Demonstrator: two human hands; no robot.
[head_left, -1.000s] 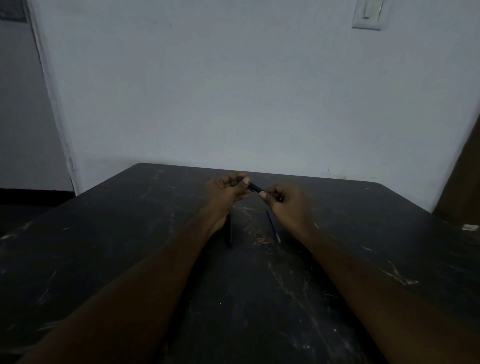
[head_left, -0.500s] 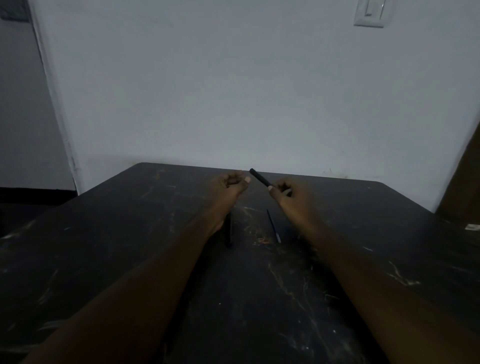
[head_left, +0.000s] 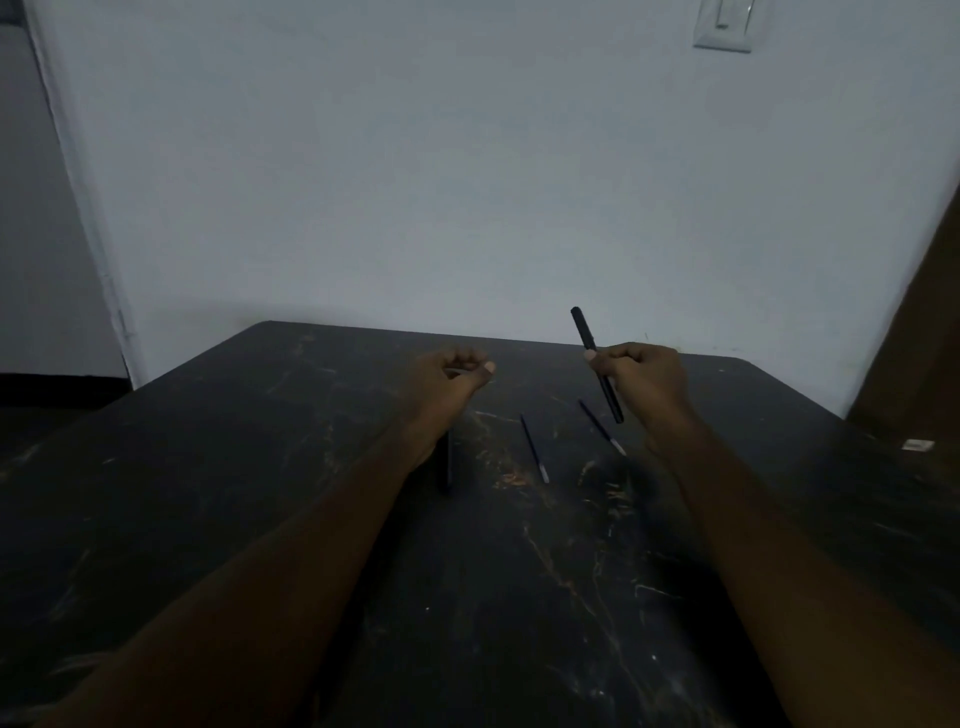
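Note:
My right hand (head_left: 644, 379) grips a black pen barrel (head_left: 584, 332) near its middle and holds it tilted, upper end pointing up and left above the dark table (head_left: 260, 467). My left hand (head_left: 457, 387) is curled beside it, about a hand's width to the left, and pinches a small grey pen piece (head_left: 457, 370) that is mostly hidden by the fingers. Two thin refills lie on the table between my hands: one (head_left: 534, 448) in the middle, another (head_left: 600, 426) just under the barrel's lower end. A dark pen body (head_left: 447, 467) lies partly under my left wrist.
The table's far edge meets a pale wall with a light switch (head_left: 723, 23) at the upper right. A small white object (head_left: 918, 445) sits at the table's right side, beside a brown panel (head_left: 924, 338). A dark doorway opens on the left.
My hands held the pen together a second ago, then pulled apart. The right hand moved right and tipped the barrel upward; the left hand stayed curled. The second refill now shows.

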